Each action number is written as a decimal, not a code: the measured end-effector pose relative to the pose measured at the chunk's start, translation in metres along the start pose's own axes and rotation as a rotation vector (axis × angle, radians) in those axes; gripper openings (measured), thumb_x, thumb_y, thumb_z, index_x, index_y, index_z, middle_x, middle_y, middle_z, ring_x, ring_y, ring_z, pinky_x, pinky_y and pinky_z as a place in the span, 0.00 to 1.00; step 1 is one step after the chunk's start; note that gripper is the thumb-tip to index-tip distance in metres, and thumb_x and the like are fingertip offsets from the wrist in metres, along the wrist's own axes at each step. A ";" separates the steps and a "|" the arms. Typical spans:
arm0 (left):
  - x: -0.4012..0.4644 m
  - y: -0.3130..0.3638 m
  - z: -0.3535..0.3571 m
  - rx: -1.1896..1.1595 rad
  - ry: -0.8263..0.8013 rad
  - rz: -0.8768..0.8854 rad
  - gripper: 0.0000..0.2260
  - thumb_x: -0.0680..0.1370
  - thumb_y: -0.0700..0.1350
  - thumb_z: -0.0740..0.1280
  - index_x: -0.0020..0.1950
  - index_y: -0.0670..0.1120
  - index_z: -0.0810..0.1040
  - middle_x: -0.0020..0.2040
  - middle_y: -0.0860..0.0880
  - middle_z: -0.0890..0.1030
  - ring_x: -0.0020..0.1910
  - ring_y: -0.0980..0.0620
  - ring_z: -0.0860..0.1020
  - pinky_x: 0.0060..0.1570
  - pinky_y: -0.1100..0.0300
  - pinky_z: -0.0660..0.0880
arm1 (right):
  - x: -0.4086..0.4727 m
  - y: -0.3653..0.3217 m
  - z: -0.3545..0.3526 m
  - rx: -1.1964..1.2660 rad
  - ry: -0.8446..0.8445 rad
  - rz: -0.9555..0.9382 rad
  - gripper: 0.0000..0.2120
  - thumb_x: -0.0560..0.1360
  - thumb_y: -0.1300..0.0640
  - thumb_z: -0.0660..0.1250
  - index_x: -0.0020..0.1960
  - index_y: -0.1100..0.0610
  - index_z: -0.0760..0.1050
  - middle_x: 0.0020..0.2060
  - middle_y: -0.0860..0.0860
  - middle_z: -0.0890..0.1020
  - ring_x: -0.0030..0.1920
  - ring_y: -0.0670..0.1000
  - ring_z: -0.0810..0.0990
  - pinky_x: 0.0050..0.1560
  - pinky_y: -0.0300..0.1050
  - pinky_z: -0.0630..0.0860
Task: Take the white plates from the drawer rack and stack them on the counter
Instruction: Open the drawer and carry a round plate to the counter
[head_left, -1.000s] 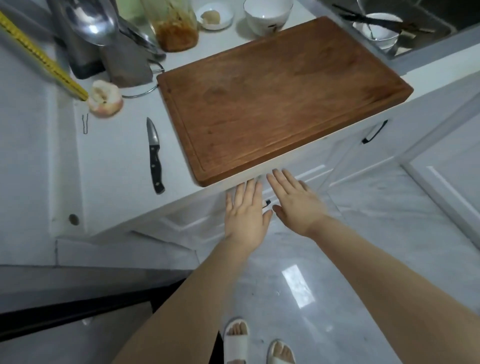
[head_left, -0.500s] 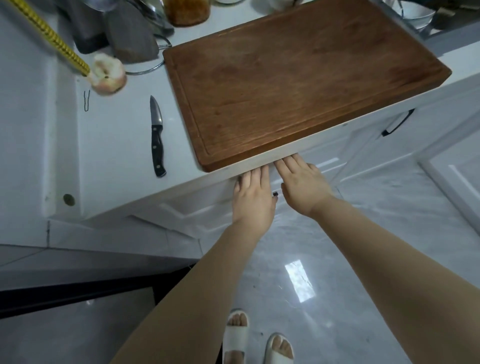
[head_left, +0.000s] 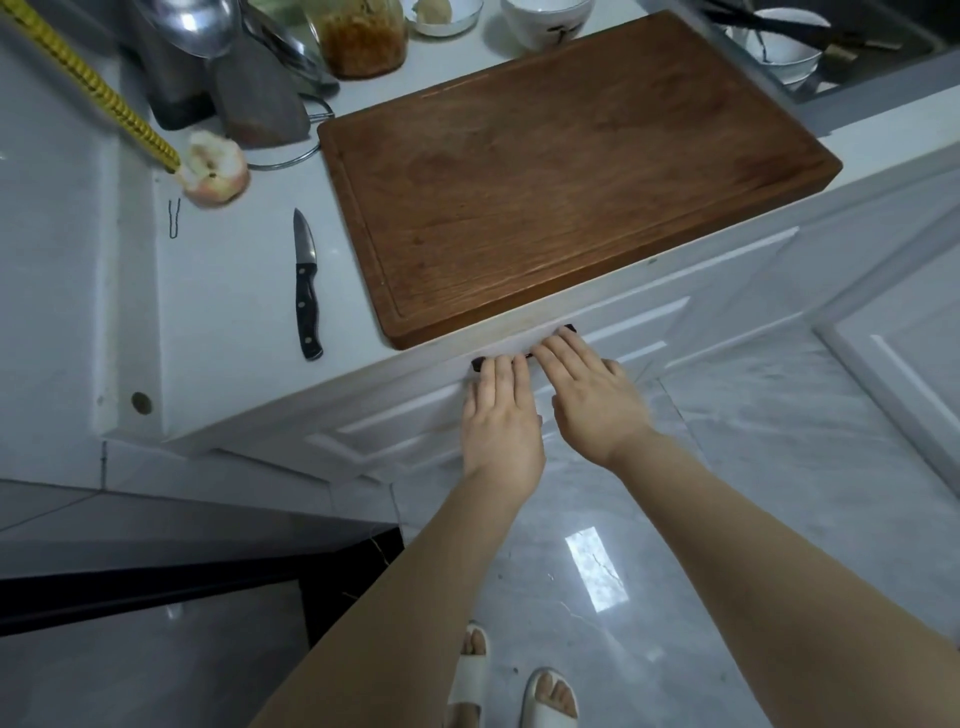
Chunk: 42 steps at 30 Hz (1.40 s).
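Both hands at the dark drawer handle (head_left: 524, 353) under the counter's front edge (head_left: 431, 358): left hand (head_left: 500, 415) and right hand (head_left: 589, 395), fingers reaching over it; grip unclear. Drawer shut, white plates unseen inside. Probably heavy, slick, breakable; best taken by the rims.

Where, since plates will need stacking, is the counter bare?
The brown wooden cutting board is bare, as is the white counter strip left of the black-handled knife, nearer than the half-eaten apple. The back, around the glass jar, is crowded.
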<state>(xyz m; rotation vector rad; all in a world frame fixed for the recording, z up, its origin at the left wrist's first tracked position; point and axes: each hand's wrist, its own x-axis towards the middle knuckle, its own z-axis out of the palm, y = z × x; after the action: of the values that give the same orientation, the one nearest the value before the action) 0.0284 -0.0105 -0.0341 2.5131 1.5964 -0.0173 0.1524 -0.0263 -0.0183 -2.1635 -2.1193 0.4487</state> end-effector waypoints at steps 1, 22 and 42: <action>-0.006 0.002 -0.001 -0.006 -0.018 0.011 0.30 0.82 0.50 0.56 0.78 0.42 0.46 0.79 0.43 0.52 0.78 0.44 0.49 0.76 0.51 0.47 | -0.006 0.000 0.001 0.007 0.003 0.007 0.29 0.78 0.59 0.56 0.77 0.54 0.52 0.78 0.49 0.54 0.78 0.49 0.47 0.73 0.50 0.57; -0.073 0.005 -0.054 -0.108 -0.128 0.080 0.19 0.82 0.46 0.53 0.74 0.50 0.62 0.71 0.49 0.70 0.68 0.46 0.70 0.65 0.53 0.66 | -0.088 -0.029 -0.028 0.148 0.119 0.126 0.15 0.80 0.52 0.57 0.63 0.53 0.75 0.62 0.50 0.77 0.65 0.52 0.73 0.73 0.51 0.54; -0.089 0.015 -0.051 -0.354 -0.347 0.138 0.11 0.77 0.56 0.64 0.46 0.50 0.79 0.34 0.54 0.77 0.46 0.49 0.79 0.39 0.60 0.67 | -0.127 -0.004 -0.019 0.215 0.125 0.182 0.07 0.74 0.53 0.68 0.45 0.54 0.83 0.39 0.52 0.84 0.45 0.56 0.79 0.47 0.46 0.72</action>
<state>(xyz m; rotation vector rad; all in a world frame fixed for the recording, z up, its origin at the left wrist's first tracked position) -0.0004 -0.0889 0.0270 2.1948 1.1743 -0.1331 0.1534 -0.1493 0.0201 -2.2052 -1.7327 0.5141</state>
